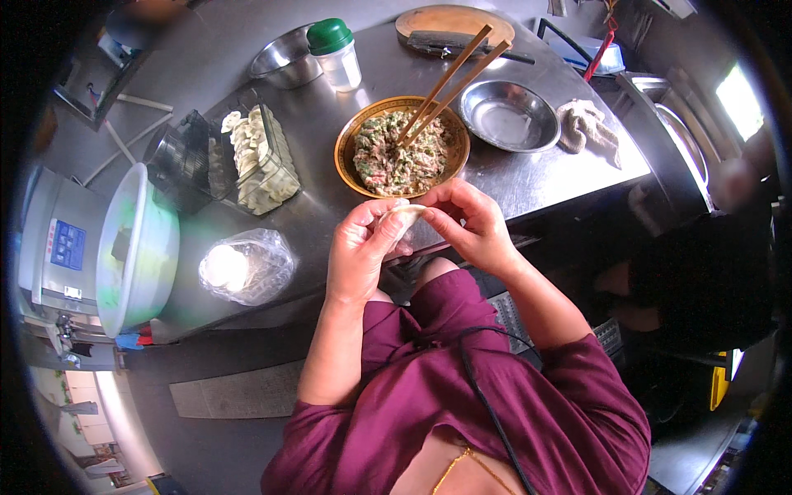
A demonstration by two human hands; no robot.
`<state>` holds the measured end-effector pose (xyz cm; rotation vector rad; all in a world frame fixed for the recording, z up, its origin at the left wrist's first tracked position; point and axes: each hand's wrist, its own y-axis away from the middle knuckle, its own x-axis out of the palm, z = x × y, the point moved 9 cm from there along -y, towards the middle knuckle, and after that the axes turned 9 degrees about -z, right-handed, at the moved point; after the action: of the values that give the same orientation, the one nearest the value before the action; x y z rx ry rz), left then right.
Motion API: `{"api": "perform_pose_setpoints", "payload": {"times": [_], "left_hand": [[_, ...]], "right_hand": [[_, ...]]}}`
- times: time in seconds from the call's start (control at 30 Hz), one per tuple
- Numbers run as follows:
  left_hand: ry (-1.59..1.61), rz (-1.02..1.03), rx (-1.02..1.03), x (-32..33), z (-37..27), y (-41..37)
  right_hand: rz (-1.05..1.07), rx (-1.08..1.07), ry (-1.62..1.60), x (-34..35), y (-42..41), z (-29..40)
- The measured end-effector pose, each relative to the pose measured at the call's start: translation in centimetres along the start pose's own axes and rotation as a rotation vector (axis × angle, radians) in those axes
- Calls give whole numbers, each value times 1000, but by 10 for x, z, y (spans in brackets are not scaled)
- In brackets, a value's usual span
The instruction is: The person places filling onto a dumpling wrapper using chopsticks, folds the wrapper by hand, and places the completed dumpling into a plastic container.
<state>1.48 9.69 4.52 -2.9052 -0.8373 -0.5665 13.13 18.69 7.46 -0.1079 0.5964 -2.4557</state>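
Observation:
Between my two hands is a pale dumpling (409, 212), folded over, just in front of the table's near edge. My left hand (365, 244) cradles it, with the thumb lying across the dough. The fingertips of my right hand (467, 219) pinch its right end. Directly beyond my hands stands a brown-rimmed bowl (342, 167) of chopped meat and green filling (390, 154). Two wooden chopsticks (448, 90) stick up from the filling. To the left, a clear plastic container (286, 164) is filled with shaped dumplings (253, 161). Nearer me lies a clear plastic bag (269, 263) with round white wrappers (228, 267).
A steel bowl (510, 117) and a crumpled cloth (588, 127) are at the right. Farther back stand a green-lidded plastic jar (337, 59), another steel bowl (281, 59) and a round wooden board (427, 18) with a cleaver (448, 43). A large pale basin (164, 247) stands left.

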Motion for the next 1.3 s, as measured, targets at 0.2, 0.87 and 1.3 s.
{"api": "perform_pose_setpoints", "payload": {"times": [0.2, 0.87, 1.3], "left_hand": [[51, -5, 25, 7, -3, 0], [-142, 27, 171, 6, -11, -4], [-308, 112, 168, 12, -26, -5]], "right_hand": [[7, -45, 52, 2, 0, 2], [91, -426, 284, 14, 3, 37], [107, -148, 169, 7, -4, 17]]}}
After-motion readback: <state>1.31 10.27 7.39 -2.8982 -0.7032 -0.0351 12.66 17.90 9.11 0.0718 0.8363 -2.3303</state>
